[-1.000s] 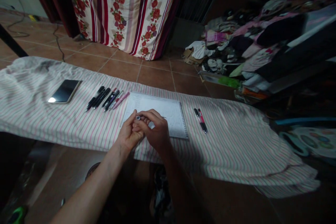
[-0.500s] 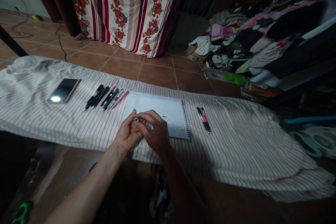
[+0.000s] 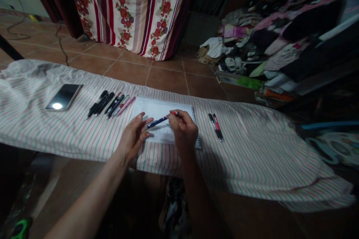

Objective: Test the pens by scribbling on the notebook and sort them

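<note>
A dark blue pen (image 3: 158, 121) with a red and white end is pinched in my right hand (image 3: 184, 129), slanting over the notebook. Its lower end reaches to the fingers of my left hand (image 3: 134, 134); whether they touch it I cannot tell. The left hand is open, palm turned inward, thumb and fingers apart. Beneath both hands lies a spiral notebook (image 3: 165, 104), its page marked with faint writing and its coil on the right side.
Several pens (image 3: 108, 104), black ones and a pink one among them, lie left of the notebook. Beyond them is a phone (image 3: 64, 97) with a bright reflection. To the right rest a black pen (image 3: 214, 125) and a red-and-black pen (image 3: 218, 127). Striped cloth (image 3: 252, 149) covers the surface.
My hands were together around the pen, which was seen end-on. They have parted: my right hand moved right with the pen, now lying slantwise, and my left hand opened.
</note>
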`<state>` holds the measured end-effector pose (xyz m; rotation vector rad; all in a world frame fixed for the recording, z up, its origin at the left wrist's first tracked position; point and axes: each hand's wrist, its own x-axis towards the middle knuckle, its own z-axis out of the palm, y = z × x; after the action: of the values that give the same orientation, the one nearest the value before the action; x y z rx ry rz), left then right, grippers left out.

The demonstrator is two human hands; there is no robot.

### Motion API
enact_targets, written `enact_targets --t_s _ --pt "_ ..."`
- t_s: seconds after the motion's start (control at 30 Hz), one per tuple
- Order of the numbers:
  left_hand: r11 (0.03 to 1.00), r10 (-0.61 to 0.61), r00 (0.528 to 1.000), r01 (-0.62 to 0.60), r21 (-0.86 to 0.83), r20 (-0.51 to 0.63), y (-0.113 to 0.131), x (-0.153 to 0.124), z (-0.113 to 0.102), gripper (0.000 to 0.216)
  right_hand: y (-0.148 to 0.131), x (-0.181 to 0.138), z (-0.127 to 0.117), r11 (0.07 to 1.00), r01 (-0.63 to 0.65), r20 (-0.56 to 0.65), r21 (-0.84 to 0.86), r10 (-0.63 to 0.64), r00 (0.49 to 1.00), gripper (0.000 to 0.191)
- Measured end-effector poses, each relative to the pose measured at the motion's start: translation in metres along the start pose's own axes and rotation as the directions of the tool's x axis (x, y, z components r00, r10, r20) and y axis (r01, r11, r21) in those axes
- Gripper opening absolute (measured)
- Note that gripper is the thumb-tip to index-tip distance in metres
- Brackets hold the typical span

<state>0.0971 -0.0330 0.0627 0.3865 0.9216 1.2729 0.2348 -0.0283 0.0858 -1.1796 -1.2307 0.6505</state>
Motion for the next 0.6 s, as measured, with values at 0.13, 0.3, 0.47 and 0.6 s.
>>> enact_targets --t_s 0.13,0.3,0.47,0.6 --pt "0.745 0.309 0.923 -0.385 0.545 0.230 -0.005 -0.003 -0.003 0.035 0.002 0.003 -0.007 0.990 -0.130 -0.021 0.057 0.131 0.991 0.021" --pt "0.318 0.397 0.800 -0.580 0.750 0.450 -0.017 0.003 -0.012 0.025 0.010 0.002 -0.004 0.986 -0.162 0.120 0.047 0.156 0.980 0.024" --pt "0.355 0.489 0.836 -0.452 0.818 0.249 -0.011 0.011 -0.022 0.028 0.039 0.015 -0.014 0.974 -0.201 0.076 -0.107 0.209 0.975 0.031" --pt "0.471 0.500 0.860 -0.371 0.801 0.104 0.000 0.014 -0.029 0.029 0.064 0.021 -0.034 0.862 0.007 0.091 -0.507 0.045 0.995 0.020"
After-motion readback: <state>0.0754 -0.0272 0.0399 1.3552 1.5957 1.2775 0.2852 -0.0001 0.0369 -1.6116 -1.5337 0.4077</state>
